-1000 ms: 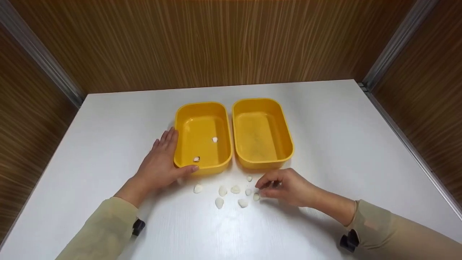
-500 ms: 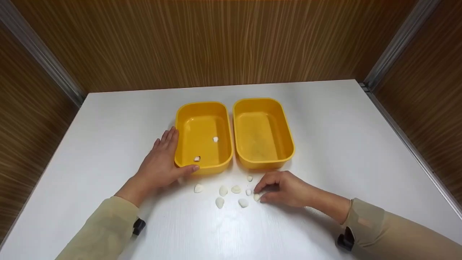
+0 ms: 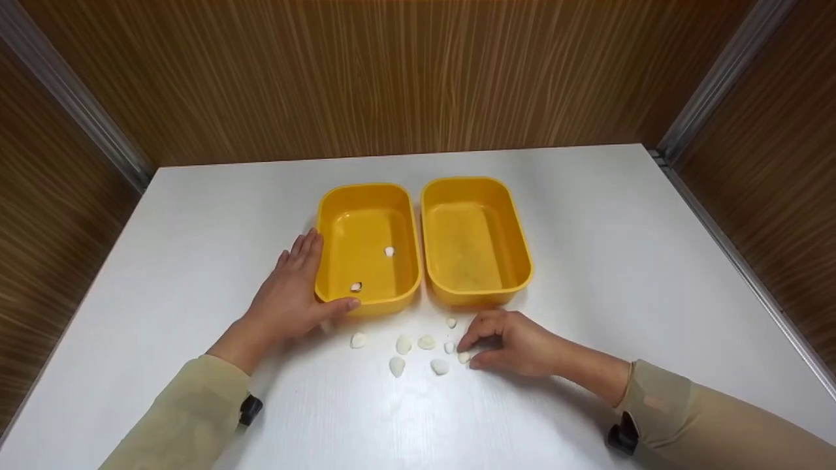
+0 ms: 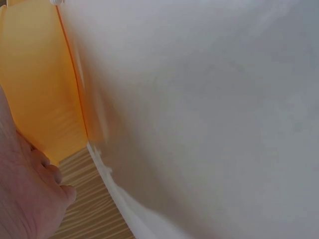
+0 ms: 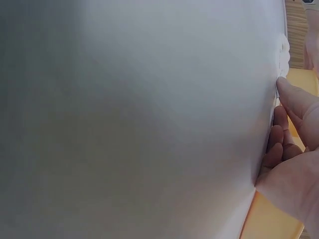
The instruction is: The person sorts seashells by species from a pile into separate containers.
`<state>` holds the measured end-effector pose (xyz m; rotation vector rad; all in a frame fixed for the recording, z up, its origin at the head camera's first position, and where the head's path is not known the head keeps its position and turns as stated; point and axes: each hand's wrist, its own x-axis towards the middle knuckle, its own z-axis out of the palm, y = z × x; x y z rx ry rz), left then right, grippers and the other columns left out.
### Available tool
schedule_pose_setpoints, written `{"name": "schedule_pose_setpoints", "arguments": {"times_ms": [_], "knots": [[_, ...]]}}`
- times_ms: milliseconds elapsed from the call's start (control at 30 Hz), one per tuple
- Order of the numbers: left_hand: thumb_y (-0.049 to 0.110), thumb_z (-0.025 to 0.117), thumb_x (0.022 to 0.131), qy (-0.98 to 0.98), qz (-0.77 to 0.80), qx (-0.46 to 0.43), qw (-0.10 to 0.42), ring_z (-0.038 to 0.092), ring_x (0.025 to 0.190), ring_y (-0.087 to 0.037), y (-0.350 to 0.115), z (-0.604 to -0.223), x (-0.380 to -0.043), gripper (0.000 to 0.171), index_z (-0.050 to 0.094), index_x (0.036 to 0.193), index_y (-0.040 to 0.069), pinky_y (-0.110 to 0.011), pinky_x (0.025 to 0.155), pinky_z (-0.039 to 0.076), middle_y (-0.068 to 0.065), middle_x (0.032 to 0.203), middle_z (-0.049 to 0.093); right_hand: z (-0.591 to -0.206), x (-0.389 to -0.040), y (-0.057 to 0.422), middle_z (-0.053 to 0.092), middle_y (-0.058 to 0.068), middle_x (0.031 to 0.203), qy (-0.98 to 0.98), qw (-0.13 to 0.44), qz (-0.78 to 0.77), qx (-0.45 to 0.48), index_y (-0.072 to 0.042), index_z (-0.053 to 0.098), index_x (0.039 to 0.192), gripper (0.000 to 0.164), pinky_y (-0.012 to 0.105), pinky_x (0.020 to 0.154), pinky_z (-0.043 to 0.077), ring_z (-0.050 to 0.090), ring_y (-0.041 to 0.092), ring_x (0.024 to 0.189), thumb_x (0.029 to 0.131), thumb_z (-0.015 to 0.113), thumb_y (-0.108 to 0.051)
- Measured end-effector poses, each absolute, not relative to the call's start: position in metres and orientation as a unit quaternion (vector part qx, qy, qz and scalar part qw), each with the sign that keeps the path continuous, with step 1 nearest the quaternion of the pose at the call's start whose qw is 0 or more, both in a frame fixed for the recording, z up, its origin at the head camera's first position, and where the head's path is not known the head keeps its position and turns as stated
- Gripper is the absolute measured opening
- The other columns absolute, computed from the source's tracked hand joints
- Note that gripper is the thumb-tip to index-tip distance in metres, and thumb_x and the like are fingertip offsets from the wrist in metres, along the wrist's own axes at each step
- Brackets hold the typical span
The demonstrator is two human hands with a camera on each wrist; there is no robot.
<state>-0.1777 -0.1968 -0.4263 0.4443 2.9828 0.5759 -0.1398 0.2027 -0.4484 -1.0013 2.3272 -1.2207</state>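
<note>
My left hand (image 3: 287,297) rests against the left yellow plastic tub (image 3: 368,308), fingers straight along its left side and thumb on the near rim. In the left wrist view the same hand lies beside the tub's orange-lit wall (image 4: 40,79). Two small white pieces, which look like seashells (image 3: 389,251), lie in this tub. On the table, the right hand (image 3: 516,343) has index finger and thumb at either side of a small white shell (image 3: 464,358). In the right wrist view, the right thumb (image 5: 294,97) reaches toward white pieces; the contact itself is hidden.
Several more white shells (image 3: 426,342) are scattered on the white table (image 3: 418,424) in front of the tubs. To the right of the first tub stands a second yellow tub (image 3: 473,299). Wood-patterned panels (image 3: 418,78) enclose the back and sides.
My right hand has shifted slightly left, and its fingertips have come round the small shell near it. The left hand and both tubs have stayed in place.
</note>
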Motion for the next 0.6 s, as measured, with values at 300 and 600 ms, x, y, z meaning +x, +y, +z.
{"name": "schedule_pose_setpoints", "arguments": {"times_ms": [300, 600], "knots": [[0.082, 0.060, 0.089, 0.970, 0.190, 0.150, 0.032, 0.001, 0.164, -0.034, -0.1968, -0.4268, -0.1776, 0.129, -0.003, 0.169, 0.002, -0.056, 0.130, 0.004, -0.016, 0.178, 0.001, -0.4480, -0.1385, 0.2017, 0.075, 0.000, 0.104, 0.820, 0.153, -0.426, -0.349, -0.012, 0.083, 0.108, 0.018, 0.028, 0.093, 0.055, 0.068, 0.022, 0.102, 0.090, 0.087, -0.010], [0.081, 0.061, 0.089, 0.969, 0.192, 0.151, 0.030, 0.002, 0.164, -0.034, -0.1969, -0.4264, -0.1778, 0.129, -0.002, 0.169, 0.002, -0.056, 0.131, 0.003, -0.016, 0.178, 0.002, -0.4479, -0.1381, 0.2015, 0.075, -0.001, 0.103, 0.823, 0.144, -0.422, -0.353, -0.013, 0.083, 0.105, 0.014, 0.027, 0.093, 0.055, 0.068, 0.020, 0.102, 0.091, 0.086, -0.011]]}}
